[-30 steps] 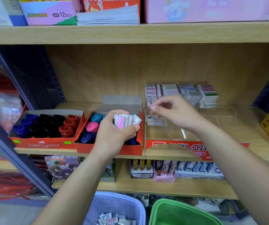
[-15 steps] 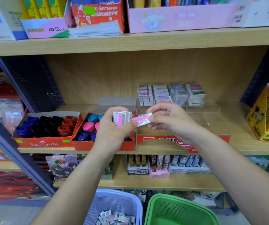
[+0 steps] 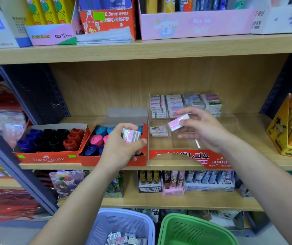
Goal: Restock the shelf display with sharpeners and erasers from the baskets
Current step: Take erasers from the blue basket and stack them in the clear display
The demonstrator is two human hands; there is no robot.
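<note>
Rightward goes the right hand (image 3: 201,131), away from the left hand (image 3: 120,147) and out over the clear eraser tray (image 3: 182,145). We see thumb and fingertips pinching one pink wrapped eraser (image 3: 177,122) by its long sides, tilted above the tray's front compartments. Left of the tray, the left hand's fingers curl round a small stack of erasers (image 3: 132,135). We judge these to be light, firm little blocks in slick wrappers, so a side pinch suits, though a loose one could slip. At the tray's back, stacked erasers (image 3: 185,103) fill the row. Its front is mostly bare, with two erasers (image 3: 158,130) at the left. Those clear dividers are hard to see, so we'd lower it straight down.
</note>
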